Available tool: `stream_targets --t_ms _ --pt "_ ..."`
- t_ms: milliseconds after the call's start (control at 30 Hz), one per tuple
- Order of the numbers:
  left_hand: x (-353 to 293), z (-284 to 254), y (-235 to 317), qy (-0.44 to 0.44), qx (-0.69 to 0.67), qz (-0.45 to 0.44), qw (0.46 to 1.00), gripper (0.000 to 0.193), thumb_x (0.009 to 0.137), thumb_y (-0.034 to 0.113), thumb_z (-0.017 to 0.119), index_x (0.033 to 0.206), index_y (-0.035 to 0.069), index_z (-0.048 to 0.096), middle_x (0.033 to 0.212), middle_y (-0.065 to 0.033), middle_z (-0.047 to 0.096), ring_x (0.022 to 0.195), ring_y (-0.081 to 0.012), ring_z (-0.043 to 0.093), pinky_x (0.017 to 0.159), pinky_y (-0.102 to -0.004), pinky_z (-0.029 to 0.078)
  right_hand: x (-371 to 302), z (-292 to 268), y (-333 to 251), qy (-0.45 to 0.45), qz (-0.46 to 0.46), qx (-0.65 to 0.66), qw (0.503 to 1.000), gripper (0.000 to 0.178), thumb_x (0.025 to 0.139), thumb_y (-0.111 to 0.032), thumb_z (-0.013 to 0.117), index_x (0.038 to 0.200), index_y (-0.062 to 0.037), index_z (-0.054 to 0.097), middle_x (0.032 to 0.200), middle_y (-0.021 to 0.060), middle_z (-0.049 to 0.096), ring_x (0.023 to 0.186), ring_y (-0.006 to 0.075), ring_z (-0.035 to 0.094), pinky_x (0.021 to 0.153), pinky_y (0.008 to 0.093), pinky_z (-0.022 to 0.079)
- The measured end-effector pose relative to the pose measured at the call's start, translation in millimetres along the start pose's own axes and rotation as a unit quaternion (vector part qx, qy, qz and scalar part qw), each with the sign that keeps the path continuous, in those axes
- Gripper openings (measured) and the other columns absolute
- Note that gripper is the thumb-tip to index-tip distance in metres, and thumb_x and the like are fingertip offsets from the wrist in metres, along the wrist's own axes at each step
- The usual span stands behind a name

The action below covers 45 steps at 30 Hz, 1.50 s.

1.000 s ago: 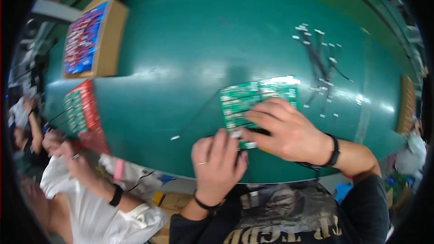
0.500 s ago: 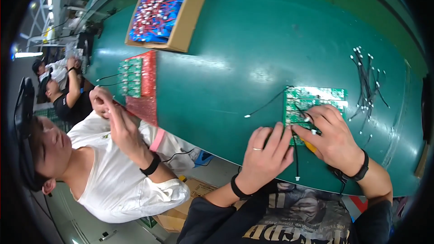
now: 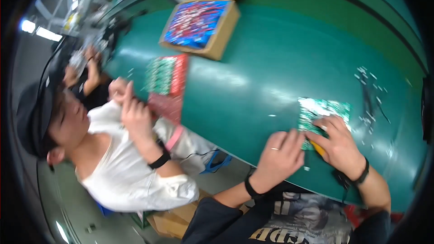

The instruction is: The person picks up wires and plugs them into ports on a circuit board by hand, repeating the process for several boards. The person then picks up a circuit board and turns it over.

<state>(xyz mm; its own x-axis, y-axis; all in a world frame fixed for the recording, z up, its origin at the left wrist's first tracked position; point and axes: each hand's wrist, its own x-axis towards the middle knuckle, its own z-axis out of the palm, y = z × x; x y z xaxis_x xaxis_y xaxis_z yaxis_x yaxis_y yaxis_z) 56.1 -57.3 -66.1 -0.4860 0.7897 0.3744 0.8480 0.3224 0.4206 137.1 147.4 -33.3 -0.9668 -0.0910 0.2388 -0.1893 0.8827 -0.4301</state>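
Observation:
A green circuit board (image 3: pixel 332 107) lies on the bench under my hands, smeared by motion. My left hand (image 3: pixel 279 154), with a ring on one finger, is closed at the board's left lower edge. From under its fingertips a short black cable (image 3: pixel 307 159) with a white connector hangs toward me. My right hand (image 3: pixel 341 147) is curled over the lower right of the board, thumb and forefinger close to the left fingertips. A yellow tool handle (image 3: pixel 318 148) shows beneath its palm; the tool's working end is hidden.
Loose black cables with white connectors (image 3: pixel 370 101) lie right of the board. At the back left stands an open carton (image 3: pixel 230 25) of blue packs with red wires. A co-worker (image 3: pixel 131 162) sits at left by more green boards (image 3: pixel 160 76) on red bubble wrap (image 3: pixel 180 73).
The view has swung, so the bench and carton appear farther right and the picture is blurred. My hands stay together at the board. The co-worker's hands have shifted slightly.

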Motion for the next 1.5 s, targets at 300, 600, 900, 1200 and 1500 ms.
stream_targets --t_ms 300,600,900,1200,1500 --pt "-7.8 -14.6 -3.4 -0.022 0.07 0.006 0.997 0.049 0.086 0.009 0.072 0.133 -0.004 0.066 0.133 -0.0207 0.063 0.116 -0.0413 0.058 0.102 -0.0522 0.048 -34.9 -26.5 6.4 0.079 -0.039 0.048 0.995 0.03 0.089 -0.02 0.08 0.119 -0.0142 0.075 0.126 0.0099 0.066 0.129 0.0314 0.06 0.107 0.048 0.05" --pt "-3.0 -4.4 0.0 -0.012 0.081 0.008 0.997 0.047 0.087 0.005 0.07 0.133 -0.002 0.067 0.132 -0.0194 0.065 0.116 -0.042 0.058 0.101 -0.0499 0.05 -125.0 -84.3 61.9 0.098 0.114 -0.043 0.988 0.032 0.081 -0.005 0.08 0.112 -0.0115 0.078 0.119 0.0092 0.067 0.111 0.0314 0.065 0.098 0.0397 0.053" --pt "-8.8 -3.2 -1.8 0.005 0.081 -0.004 0.997 0.045 0.086 0.003 0.07 0.131 -0.001 0.069 0.134 -0.0182 0.067 0.12 -0.0391 0.059 0.103 -0.0477 0.049 -110.9 -70.9 78.1 0.009 -0.008 -0.136 0.991 0.018 0.084 -0.008 0.07 0.101 -0.0055 0.074 0.11 0.0071 0.065 0.102 0.0249 0.064 0.089 0.0365 0.052" --pt "-6.7 -0.2 0.3 0.023 0.056 -0.028 0.998 0.043 0.087 0.002 0.073 0.129 0.0 0.069 0.133 -0.0181 0.068 0.121 -0.0391 0.059 0.105 -0.0484 0.047 -108.4 -81.4 88.3 -0.015 -0.04 -0.162 0.986 0.018 0.084 -0.011 0.068 0.101 -0.0059 0.07 0.109 0.0058 0.065 0.105 0.0231 0.063 0.092 0.035 0.049" --pt "-6.1 -8.4 -5.4 0.012 0.063 -0.009 0.998 0.039 0.089 0.004 0.079 0.127 0.002 0.069 0.132 -0.0175 0.065 0.12 -0.0388 0.059 0.104 -0.0486 0.047 -91.2 -80.9 93.9 -0.015 -0.038 -0.128 0.991 0.011 0.093 -0.006 0.063 0.104 -0.0065 0.065 0.109 0.0073 0.066 0.104 0.0244 0.064 0.092 0.0344 0.05"
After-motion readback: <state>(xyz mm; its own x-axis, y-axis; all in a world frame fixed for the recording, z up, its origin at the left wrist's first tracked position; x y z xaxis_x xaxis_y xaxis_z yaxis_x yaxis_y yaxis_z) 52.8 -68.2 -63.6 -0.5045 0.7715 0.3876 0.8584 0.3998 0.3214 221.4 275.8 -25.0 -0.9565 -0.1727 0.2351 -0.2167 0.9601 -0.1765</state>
